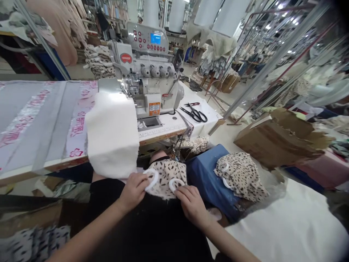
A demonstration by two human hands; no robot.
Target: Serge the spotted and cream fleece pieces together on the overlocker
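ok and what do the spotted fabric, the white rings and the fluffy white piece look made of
The spotted fabric looks like a soft plush or faux fur, going by its fuzzy edge. The white rings look like smooth plastic, though the look leaves that open. The fluffy white piece looks like thick matte fleece or sherpa, with a dense, fuzzy pile.

Both hands low and close together, palms down

My left hand comes in from the near left, fingers bunched; my right hand lies flatter, fingers extended. My left forearm and right forearm are bare, angling inward. Any grip is hard to judge from up here.
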